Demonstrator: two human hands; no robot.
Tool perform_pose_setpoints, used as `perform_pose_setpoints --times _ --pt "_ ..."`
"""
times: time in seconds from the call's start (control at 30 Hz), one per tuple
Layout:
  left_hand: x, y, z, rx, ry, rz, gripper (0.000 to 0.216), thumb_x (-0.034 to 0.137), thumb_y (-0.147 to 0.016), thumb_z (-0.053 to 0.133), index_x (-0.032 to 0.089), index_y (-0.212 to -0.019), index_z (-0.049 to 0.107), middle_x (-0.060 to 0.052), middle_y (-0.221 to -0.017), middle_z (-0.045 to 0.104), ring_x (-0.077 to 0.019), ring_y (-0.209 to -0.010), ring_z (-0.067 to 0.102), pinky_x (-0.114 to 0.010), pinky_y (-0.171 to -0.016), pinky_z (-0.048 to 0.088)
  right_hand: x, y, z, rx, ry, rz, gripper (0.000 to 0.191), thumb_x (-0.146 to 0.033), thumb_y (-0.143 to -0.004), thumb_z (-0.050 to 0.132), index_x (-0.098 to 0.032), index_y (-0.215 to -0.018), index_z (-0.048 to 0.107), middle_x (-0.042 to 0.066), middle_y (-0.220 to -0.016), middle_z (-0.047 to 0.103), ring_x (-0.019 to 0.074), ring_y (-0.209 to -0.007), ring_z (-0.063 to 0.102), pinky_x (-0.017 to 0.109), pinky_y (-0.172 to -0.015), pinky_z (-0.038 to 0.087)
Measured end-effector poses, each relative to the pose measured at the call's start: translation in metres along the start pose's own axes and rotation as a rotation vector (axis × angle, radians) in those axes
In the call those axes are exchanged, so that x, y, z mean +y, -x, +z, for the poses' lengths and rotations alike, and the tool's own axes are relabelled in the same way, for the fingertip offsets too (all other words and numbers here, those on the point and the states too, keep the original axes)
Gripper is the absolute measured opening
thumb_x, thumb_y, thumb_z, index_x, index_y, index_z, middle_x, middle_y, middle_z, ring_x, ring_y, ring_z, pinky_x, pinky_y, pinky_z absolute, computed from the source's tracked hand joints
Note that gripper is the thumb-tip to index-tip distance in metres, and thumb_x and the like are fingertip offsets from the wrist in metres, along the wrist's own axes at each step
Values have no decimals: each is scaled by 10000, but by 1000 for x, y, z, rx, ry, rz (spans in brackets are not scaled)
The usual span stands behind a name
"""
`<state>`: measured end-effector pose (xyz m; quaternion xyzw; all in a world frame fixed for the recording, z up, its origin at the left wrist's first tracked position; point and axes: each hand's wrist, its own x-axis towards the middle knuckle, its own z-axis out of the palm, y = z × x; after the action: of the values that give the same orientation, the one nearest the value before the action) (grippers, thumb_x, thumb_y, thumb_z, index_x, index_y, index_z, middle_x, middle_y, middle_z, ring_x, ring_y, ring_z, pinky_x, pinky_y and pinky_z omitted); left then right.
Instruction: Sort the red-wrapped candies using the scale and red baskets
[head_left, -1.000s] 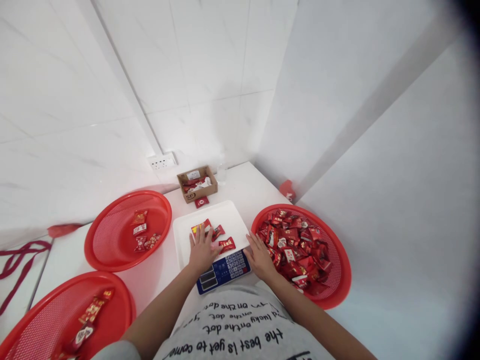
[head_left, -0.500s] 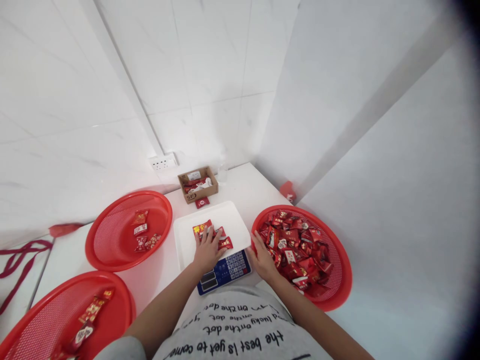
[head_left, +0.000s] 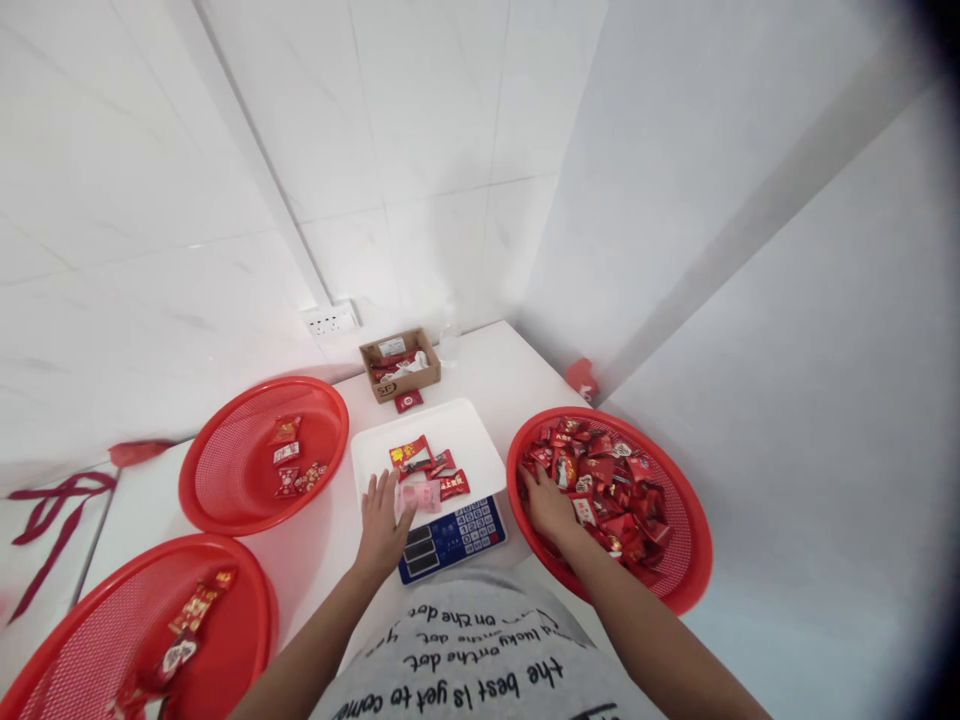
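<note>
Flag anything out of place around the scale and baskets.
One red packet lies loose on the counter before the cardboard box, in no container. Another red item sits against the wall corner. Nothing looks spilled or damaged.

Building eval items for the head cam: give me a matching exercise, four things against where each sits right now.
Things:
1. left hand
2. right hand
3. cardboard box
4. blue keypad

Places:
A. at the back of the table, near the wall socket
B. among the packets in the full red basket
C. against the near side of the white tray
D. over the white tray's near left corner, beside a pink packet

Pairs: 1-D, 2-B, 3-A, 4-C.
</note>
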<state>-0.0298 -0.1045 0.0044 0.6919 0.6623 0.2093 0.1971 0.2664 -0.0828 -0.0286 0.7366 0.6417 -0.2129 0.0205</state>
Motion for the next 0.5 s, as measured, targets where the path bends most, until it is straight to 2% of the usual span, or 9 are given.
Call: perform_pose_setpoints --times 0.13,0.23,0.33,0.5 --pt "-5 6 -1 22 13 -36 551 440 -875 348 183 -1359 283 -129 -1420 333 -283 -1358 129 -537 -1059 193 -3 -8 -8 -17 17 -23 564 -144 -764 465 -198 -1317 366 205 -1317 390 302 -982 579 381 -683 459" --pt "-6 8 -1 27 16 -40 540 437 -874 355 194 -1352 295 -125 -1411 351 -281 -1355 145 -541 -1055 199 -1 -10 -12 -10 26 -37 367 -150 -800 422 -174 -1153 521 177 -1166 508 263 -861 617 362 -663 447" --pt "-5 10 -1 23 2 -31 527 426 -874 360 183 -1340 319 -129 -1402 366 -283 -1352 158 -541 -1053 207 1 -9 -16 5 25 -49 298 -121 -817 361 -171 -997 594 148 -1092 558 236 -838 620 333 -659 435" --pt "-4 9 -1 27 -13 -6 518 414 -875 362 175 -1334 335 -130 -1394 377 -285 -1349 169 -530 -1048 236 3 -3 -28 65 7 -24 304 -98 -799 364 -170 -941 623 130 -1053 590 217 -828 612 305 -656 420"
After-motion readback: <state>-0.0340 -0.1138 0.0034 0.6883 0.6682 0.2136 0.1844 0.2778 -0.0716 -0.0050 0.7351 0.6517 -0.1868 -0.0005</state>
